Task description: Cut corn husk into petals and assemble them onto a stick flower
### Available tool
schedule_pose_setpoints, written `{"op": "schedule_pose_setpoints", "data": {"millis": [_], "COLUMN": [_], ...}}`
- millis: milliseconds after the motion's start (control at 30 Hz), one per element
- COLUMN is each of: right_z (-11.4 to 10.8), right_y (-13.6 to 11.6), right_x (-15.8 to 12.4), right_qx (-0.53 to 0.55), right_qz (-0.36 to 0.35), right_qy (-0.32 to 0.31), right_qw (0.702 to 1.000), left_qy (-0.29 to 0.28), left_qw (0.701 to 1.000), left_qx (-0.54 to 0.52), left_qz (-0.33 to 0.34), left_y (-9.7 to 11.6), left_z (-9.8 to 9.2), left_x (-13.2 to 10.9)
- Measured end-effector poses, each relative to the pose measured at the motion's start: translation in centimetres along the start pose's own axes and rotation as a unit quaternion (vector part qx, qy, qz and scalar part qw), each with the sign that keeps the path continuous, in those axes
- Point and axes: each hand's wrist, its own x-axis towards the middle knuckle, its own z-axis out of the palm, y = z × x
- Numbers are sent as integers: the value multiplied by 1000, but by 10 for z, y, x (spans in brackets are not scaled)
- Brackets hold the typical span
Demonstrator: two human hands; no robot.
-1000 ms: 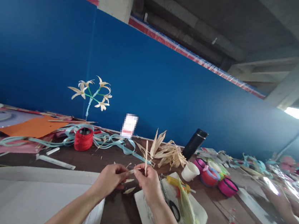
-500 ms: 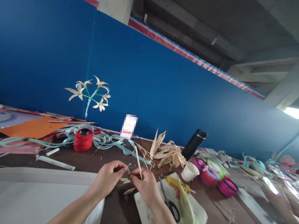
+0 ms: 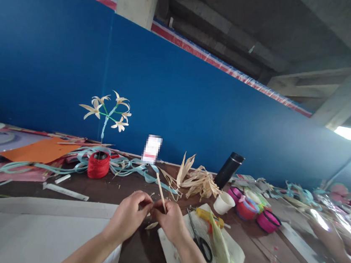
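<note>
Left hand (image 3: pixel 131 214) and right hand (image 3: pixel 170 219) close together over dark brown table (image 3: pixel 136 251).
Right pinches a thin, straight, pale wood-coloured stick (image 3: pixel 161 191), tilted, top leaning left. Left pinched narrow; can't tell what's in it. Small pale petal-shaped piece (image 3: pixel 151 226) on table, near both. Black-handled scissors (image 3: pixel 199 236) off to the right.

The pale stick (image 3: pixel 161 192) in the right hand (image 3: pixel 171 222), nearly upright a second ago, now leans with its top to the left. The left hand's (image 3: pixel 131 214) fingertips now sit closer to the right's, nearly meeting them.
</note>
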Motion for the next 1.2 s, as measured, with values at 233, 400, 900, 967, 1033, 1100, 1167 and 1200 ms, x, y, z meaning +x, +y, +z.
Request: {"op": "schedule_pose_setpoints", "data": {"millis": [233, 400, 900, 967, 1033, 1100, 1167, 1200], "right_z": [-3, -7, -9, -12, -15, -16, -16, -16], "right_y": [-3, 3, 8, 13, 16, 19, 20, 20], "right_x": [3, 6, 9, 11, 14, 16, 17, 18], "right_qx": [-10, 62, 134, 144, 153, 159, 156, 152], "right_qz": [12, 59, 70, 75, 70, 61, 53, 51], "right_qy": [60, 60, 85, 99, 100, 97, 95, 93], "right_qw": [998, 995, 985, 982, 981, 981, 982, 983], "left_qy": [-40, -104, -59, 4, 9, 12, 21, 10], "left_qw": [988, 956, 991, 988, 967, 946, 929, 919], "left_qx": [-123, -223, -22, 130, 226, 286, 331, 348], "left_qz": [-85, -158, -114, -88, -113, -149, -164, -183], "left_y": [-1, -9, -4, -10, -21, -33, -44, -49], "left_z": [3, 14, -11, -43, -83, -121, -147, -154], "left_x": [-1, 0, 3, 10, 17, 24, 26, 26]}}
